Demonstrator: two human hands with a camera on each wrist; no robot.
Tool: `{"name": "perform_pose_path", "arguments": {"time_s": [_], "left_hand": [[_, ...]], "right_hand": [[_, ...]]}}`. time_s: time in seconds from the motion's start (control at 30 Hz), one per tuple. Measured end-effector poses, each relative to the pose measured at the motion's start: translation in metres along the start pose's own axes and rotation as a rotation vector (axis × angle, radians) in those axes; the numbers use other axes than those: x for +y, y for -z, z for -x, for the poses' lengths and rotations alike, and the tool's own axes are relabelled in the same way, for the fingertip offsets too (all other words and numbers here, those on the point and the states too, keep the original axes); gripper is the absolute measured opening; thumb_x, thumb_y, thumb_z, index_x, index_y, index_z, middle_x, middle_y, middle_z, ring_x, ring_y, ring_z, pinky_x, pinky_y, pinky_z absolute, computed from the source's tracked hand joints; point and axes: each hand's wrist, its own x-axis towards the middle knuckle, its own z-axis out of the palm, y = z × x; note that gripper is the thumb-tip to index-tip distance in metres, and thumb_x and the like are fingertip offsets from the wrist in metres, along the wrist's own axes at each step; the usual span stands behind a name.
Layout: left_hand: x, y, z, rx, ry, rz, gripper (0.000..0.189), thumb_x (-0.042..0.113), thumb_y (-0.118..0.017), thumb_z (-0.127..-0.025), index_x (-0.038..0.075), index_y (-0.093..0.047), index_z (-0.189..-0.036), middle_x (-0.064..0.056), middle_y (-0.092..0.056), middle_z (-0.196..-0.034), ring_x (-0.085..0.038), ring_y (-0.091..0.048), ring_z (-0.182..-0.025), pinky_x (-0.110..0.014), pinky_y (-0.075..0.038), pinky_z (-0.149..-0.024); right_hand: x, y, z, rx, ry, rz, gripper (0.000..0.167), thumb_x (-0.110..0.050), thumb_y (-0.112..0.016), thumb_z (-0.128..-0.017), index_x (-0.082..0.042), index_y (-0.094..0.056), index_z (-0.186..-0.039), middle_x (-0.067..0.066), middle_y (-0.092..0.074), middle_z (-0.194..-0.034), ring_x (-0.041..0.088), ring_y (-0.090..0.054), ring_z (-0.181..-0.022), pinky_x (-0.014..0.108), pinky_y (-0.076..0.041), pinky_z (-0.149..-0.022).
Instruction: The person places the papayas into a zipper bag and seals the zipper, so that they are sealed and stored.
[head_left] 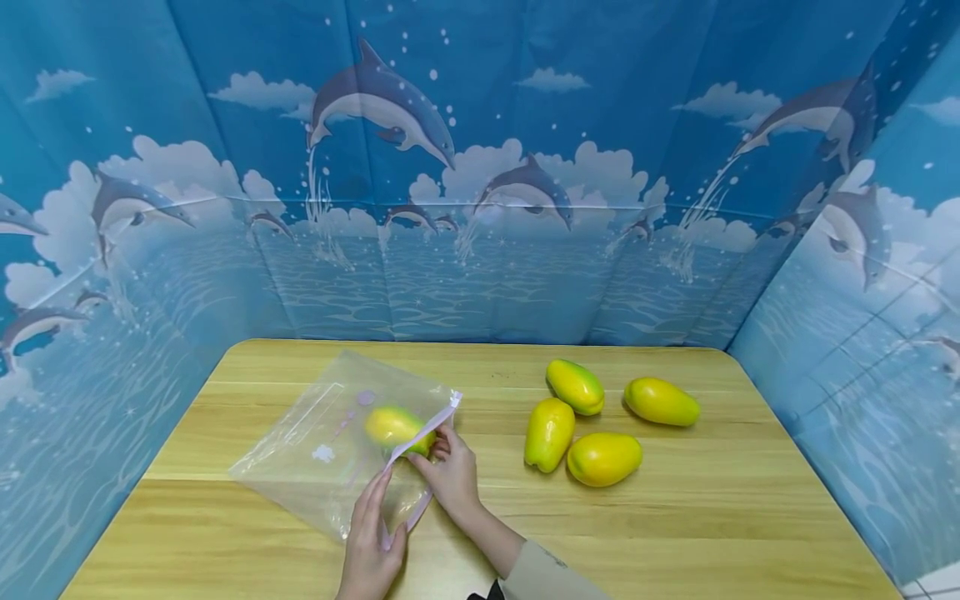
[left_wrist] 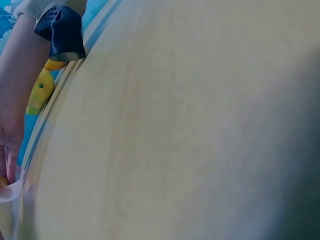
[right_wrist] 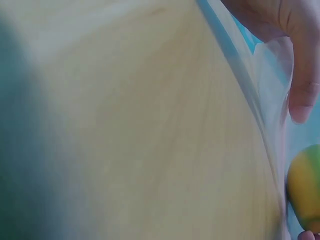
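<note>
A clear zip bag (head_left: 300, 467) with a lilac strip along its mouth lies on the left of the table. Inside it, close to the mouth, is a yellow-green mango (head_left: 390, 427). My right hand (head_left: 453, 471) reaches in at the opening, its thumb and curled fingers about the near end of this mango. On the near side of the mouth, my left hand (head_left: 371, 533) holds the bag's edge between thumb and fingers. The right wrist view shows the left hand (right_wrist: 300, 45) at the bag's edge, above the mango (right_wrist: 305, 185).
Several more yellow-green mangoes lie loose right of the bag: one at the back (head_left: 575, 387), one at the far right (head_left: 662, 402), others nearer. The wooden table (head_left: 712, 517) ends at a blue dolphin-print curtain (head_left: 487, 275) behind and at both sides.
</note>
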Motion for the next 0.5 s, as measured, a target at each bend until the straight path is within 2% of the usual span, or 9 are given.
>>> {"name": "perform_pose_path", "arguments": {"time_s": [0.13,0.27,0.4,0.5], "left_hand": [[0.000,-0.001,-0.001,0.019,-0.042,-0.014,0.087,-0.020,-0.067,-0.050,-0.011,-0.037,-0.132,-0.023,-0.042,-0.129,-0.005,-0.025,-0.131,-0.015,-0.019,-0.110],[0.000,-0.001,-0.002,0.013,-0.035,-0.014,0.091,-0.024,-0.067,-0.048,-0.010,-0.036,-0.132,-0.024,-0.042,-0.130,-0.004,-0.024,-0.131,-0.016,-0.019,-0.110],[0.001,-0.001,-0.002,0.007,-0.023,-0.009,0.090,-0.024,-0.068,-0.049,-0.010,-0.036,-0.132,-0.023,-0.042,-0.130,-0.005,-0.024,-0.131,-0.016,-0.018,-0.111],[0.001,-0.002,-0.002,0.014,-0.028,0.004,0.090,-0.023,-0.068,-0.049,-0.010,-0.036,-0.132,-0.022,-0.042,-0.131,-0.005,-0.025,-0.131,-0.016,-0.019,-0.111]], "right_hand": [[-0.004,0.008,0.004,-0.023,-0.002,0.001,0.052,-0.011,-0.076,-0.071,0.009,-0.054,-0.114,0.024,-0.061,-0.107,0.033,-0.062,-0.093,0.031,-0.054,-0.083],[-0.011,0.022,0.008,-0.052,0.016,-0.043,0.052,-0.007,-0.074,-0.073,0.010,-0.051,-0.117,0.025,-0.058,-0.110,0.036,-0.058,-0.098,0.036,-0.052,-0.087],[-0.033,0.044,0.011,-0.075,0.038,-0.110,0.051,0.003,-0.071,-0.073,0.014,-0.048,-0.118,0.029,-0.055,-0.112,0.043,-0.054,-0.102,0.046,-0.049,-0.088],[-0.050,0.064,0.011,-0.083,0.039,-0.125,0.051,0.009,-0.069,-0.072,0.014,-0.047,-0.118,0.028,-0.055,-0.114,0.042,-0.052,-0.104,0.048,-0.048,-0.089]]}}
